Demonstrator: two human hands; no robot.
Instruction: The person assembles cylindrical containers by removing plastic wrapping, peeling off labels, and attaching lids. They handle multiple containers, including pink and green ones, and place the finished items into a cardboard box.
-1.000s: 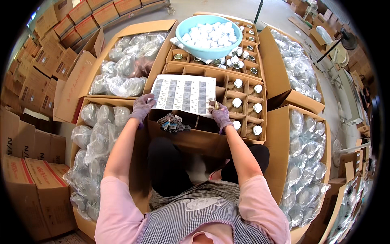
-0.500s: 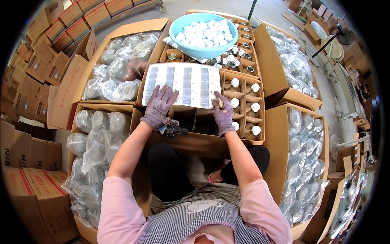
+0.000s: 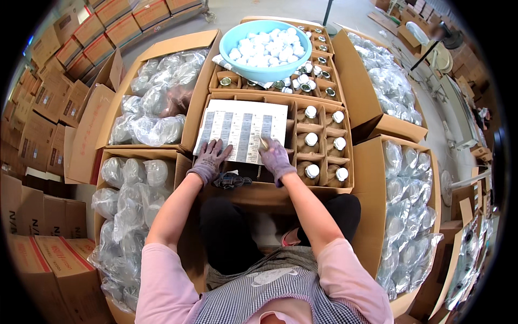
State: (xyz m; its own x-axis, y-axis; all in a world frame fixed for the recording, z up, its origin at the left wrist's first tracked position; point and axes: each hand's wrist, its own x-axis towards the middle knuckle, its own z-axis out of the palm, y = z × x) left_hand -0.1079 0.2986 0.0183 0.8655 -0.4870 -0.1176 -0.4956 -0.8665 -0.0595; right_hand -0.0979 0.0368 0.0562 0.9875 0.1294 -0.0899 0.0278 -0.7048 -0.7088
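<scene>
A stack of printed label sheets [image 3: 245, 121], white with grey columns, lies flat across the left part of a divided carton [image 3: 324, 190]. My left hand [image 3: 212, 160], in a grey-purple glove, rests on the near left corner with fingers spread. At the near right edge my right hand [image 3: 277, 161], gloved too, has curled fingers; a small tan piece shows at its fingertips, its kind unclear. Beside the left hand, a dark bundle of small items [image 3: 232, 180] sits on the carton's near edge. White-capped jars [image 3: 311, 139] stand in the compartments to the right.
A light-blue basin [image 3: 226, 51] heaped with white caps [image 3: 270, 47] rests on another divided carton of jars behind. Open cartons with plastic-wrapped jars stand left [image 3: 132, 178] and right [image 3: 402, 200]. Stacked closed cartons [image 3: 59, 259] line the far left.
The label sheets went from bowed to flat, shifting slightly nearer. My right hand moved left, away from the jars, onto their near right edge. My left hand stayed on the near left corner.
</scene>
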